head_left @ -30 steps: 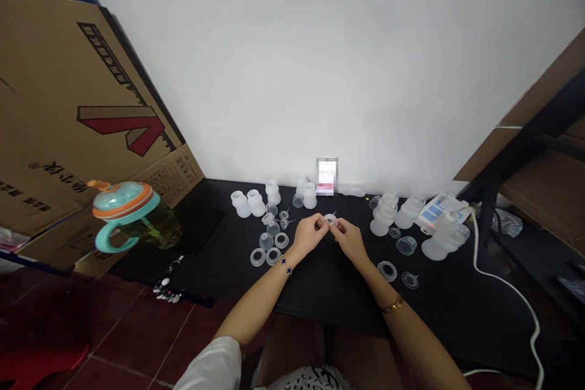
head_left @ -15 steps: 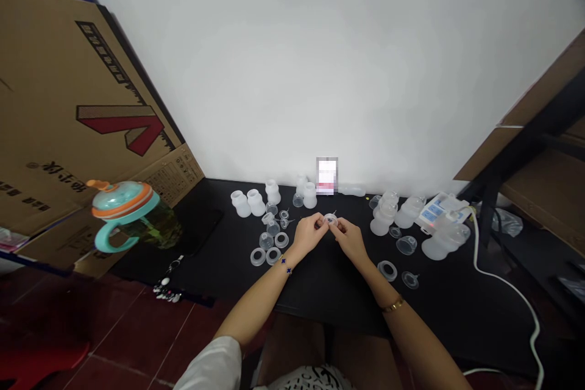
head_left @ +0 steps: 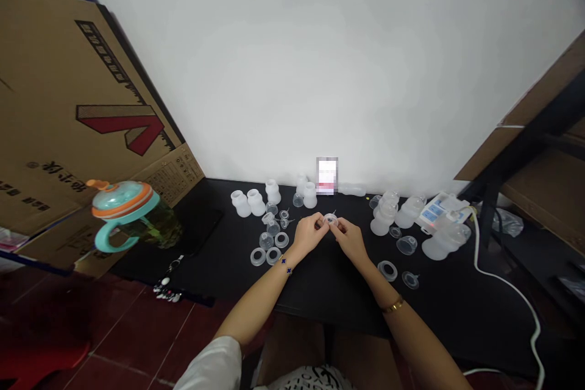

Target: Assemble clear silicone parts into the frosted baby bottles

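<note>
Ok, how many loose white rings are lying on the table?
4. Left of your left arm: one ring close beside it, another just left of that, a third farther back. The fourth ring lies right of your right arm. Arms may hide more.

A small, round, translucent whitish cap (head_left: 331, 218) has a thin spike rising from its far side and a darker middle. Pinched by fingers (head_left: 339, 231) along its near edge, it sits nearer and to the right of the upright white bottle (head_left: 309, 196).
</note>
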Available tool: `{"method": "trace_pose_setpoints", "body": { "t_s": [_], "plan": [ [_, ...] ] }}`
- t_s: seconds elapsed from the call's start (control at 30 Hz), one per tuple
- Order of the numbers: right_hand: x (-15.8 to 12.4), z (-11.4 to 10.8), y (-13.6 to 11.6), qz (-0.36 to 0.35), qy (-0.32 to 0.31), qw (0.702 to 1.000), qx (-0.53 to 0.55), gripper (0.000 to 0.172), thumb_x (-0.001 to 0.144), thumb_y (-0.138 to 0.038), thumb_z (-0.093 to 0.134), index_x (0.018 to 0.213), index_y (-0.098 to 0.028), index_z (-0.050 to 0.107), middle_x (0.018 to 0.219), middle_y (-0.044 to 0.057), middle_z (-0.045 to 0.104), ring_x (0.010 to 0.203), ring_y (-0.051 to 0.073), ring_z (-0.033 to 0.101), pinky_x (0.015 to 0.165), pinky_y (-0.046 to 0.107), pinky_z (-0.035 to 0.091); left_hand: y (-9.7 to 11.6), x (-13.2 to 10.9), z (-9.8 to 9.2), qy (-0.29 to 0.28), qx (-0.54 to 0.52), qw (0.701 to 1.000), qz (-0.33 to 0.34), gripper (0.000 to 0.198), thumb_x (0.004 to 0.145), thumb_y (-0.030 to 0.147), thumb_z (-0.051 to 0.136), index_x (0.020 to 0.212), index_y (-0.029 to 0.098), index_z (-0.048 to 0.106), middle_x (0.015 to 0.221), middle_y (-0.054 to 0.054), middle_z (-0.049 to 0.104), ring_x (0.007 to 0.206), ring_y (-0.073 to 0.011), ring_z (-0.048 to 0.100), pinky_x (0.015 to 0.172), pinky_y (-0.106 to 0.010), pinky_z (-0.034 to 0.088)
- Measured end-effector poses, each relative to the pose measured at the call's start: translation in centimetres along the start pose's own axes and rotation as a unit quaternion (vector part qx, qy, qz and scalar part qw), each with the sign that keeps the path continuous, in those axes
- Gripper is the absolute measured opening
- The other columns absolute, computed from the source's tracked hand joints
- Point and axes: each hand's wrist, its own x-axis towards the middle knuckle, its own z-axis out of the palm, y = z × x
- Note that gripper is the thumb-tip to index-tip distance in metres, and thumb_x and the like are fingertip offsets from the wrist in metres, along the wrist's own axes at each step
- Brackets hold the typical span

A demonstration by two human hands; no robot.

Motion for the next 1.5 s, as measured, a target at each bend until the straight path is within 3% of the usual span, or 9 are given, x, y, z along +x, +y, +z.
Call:
{"method": "trace_pose_setpoints", "body": {
  "t_s": [0.77, 1.5],
  "plan": [
    [0.12, 0.11, 0.13, -0.019, 0.021, 1.0, -0.001, 0.042, 0.086, -0.054, 0.054, 0.06, -0.022, 0.044, 0.054, -0.006, 0.037, 0.054, 0.013, 0.037, 0.054, 0.027, 0.026, -0.17, -0.1, 0.27, 0.008, 0.022, 1.0, 0.018, 0.021, 0.09, 0.033, 0.055, 0.073, 0.021, 0.055, 0.068, 0.004, 0.061, 0.063, -0.0119, 0.056, 0.065, -0.023, 0.039],
    [0.25, 0.17, 0.13, -0.028, 0.027, 0.999, -0.008, 0.041, 0.086, -0.053, 0.053, 0.06, -0.022, 0.046, 0.054, -0.005, 0.039, 0.054, 0.013, 0.036, 0.053, 0.028, 0.025, -0.19, -0.05, 0.39, 0.014, 0.03, 0.999, 0.017, 0.021, 0.089, 0.033, 0.058, 0.072, 0.02, 0.056, 0.065, 0.005, 0.06, 0.06, -0.0113, 0.054, 0.061, -0.023, 0.034]
  ]
}}
